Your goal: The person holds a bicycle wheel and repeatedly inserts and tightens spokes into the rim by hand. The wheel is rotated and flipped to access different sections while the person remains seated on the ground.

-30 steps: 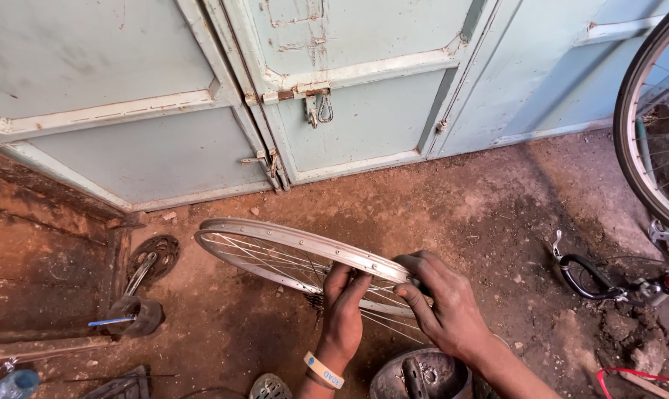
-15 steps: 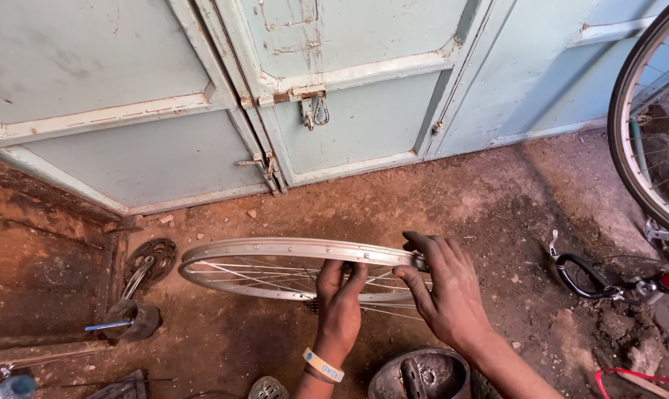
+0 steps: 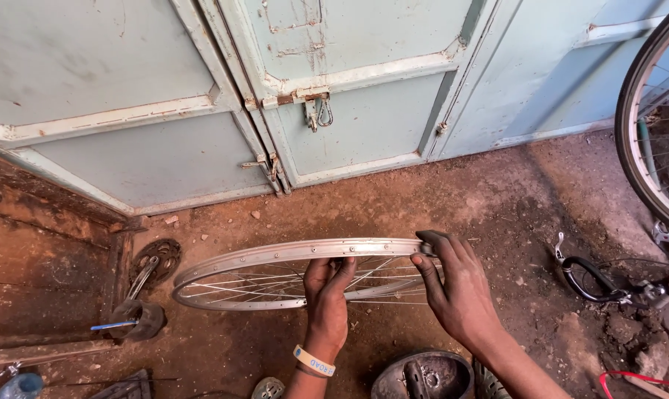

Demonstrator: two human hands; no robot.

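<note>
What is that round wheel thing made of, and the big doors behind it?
The wheel rim looks like bare metal, probably steel or aluminium: silvery and shiny, with thin wire spokes. The left hand and right hand both grip it. The doors look like metal sheet under pale blue-green paint: the paint is chipped and the latch is rusty, though wood cannot be ruled out.
</note>
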